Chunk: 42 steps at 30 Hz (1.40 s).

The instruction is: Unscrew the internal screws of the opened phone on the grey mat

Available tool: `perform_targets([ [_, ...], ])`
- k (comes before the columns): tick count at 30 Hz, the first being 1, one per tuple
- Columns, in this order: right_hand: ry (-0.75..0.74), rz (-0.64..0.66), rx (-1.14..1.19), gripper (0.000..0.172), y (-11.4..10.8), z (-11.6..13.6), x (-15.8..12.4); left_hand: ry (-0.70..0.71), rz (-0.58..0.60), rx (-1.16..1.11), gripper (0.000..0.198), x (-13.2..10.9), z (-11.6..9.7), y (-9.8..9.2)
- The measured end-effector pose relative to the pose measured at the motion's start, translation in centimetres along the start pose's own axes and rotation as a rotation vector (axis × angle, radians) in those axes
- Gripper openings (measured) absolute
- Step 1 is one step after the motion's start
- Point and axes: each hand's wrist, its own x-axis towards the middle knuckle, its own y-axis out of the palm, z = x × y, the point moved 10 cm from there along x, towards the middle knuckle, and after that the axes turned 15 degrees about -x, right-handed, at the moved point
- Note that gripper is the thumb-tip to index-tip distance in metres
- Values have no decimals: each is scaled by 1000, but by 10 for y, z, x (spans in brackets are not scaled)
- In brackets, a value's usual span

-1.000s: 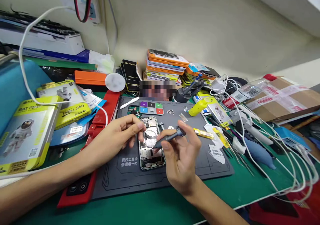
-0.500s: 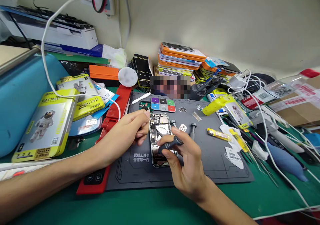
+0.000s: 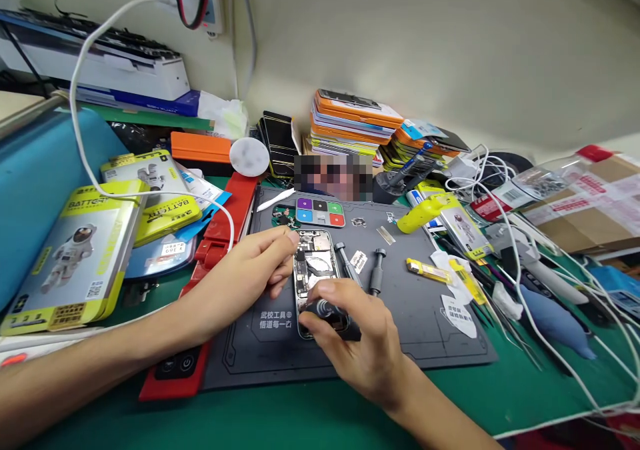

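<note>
An opened smartphone lies on the dark grey work mat, its inner boards and parts showing. My left hand is closed beside the phone's upper left edge, thumb and fingers pressed together; whatever they pinch is hidden. Over the phone's lower half, my right hand grips a dark screwdriver between thumb and fingers. The tool's tip is out of sight. Just right of the phone are two more screwdrivers, a slanted one and an upright one, with a razor blade between them.
Behind the phone sits a coloured magnetic tray. A yellow bottle stands at the mat's back right. Yellow battery boxes crowd the left, near a red clamp. White cables and tools cover the right side.
My right hand has lowered and shifted left with the screwdriver, which now points more steeply toward the phone's lower half. My left hand stays by the phone's edge. The whole view has shifted slightly.
</note>
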Motion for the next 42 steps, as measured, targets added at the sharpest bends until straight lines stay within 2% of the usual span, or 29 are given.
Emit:
perform_targets([
  [3,-4,39,39,70,0,1,3,12,0,16,48,-1,-2,0],
  [7,-28,17,10,77,-3,2,0,-4,6,3,48,-2,2,0],
  [12,8,9,69,71,0,-3,-5,40,17,10,43,-3,1,0],
  [16,150,-23,102,73,1,-14,-8,51,28,32,32,-4,1,1],
  [20,374,-215,227,61,-15,-35,-10,-21,130,171,25,-4,8,11],
  [23,440,-323,216,54,-26,-40,-9,-28,190,223,24,-5,9,15],
  [25,448,-325,187,53,-27,-40,-8,-25,204,219,21,-5,9,16],
  [29,445,-246,216,55,-19,-41,-6,-7,228,246,16,-6,7,17],
  [31,466,-280,242,54,-22,-44,-8,-4,240,276,16,-7,6,19],
  [34,500,-289,277,54,-20,-48,-13,-28,189,276,21,-6,5,15],
  [36,467,-199,273,57,-10,-45,-14,-41,141,225,28,-5,3,11],
  [38,370,-113,229,63,-3,-36,-14,-24,104,160,31,-3,-1,8],
  [42,172,-62,140,73,0,-18,-14,18,70,86,30,-1,-5,5],
])
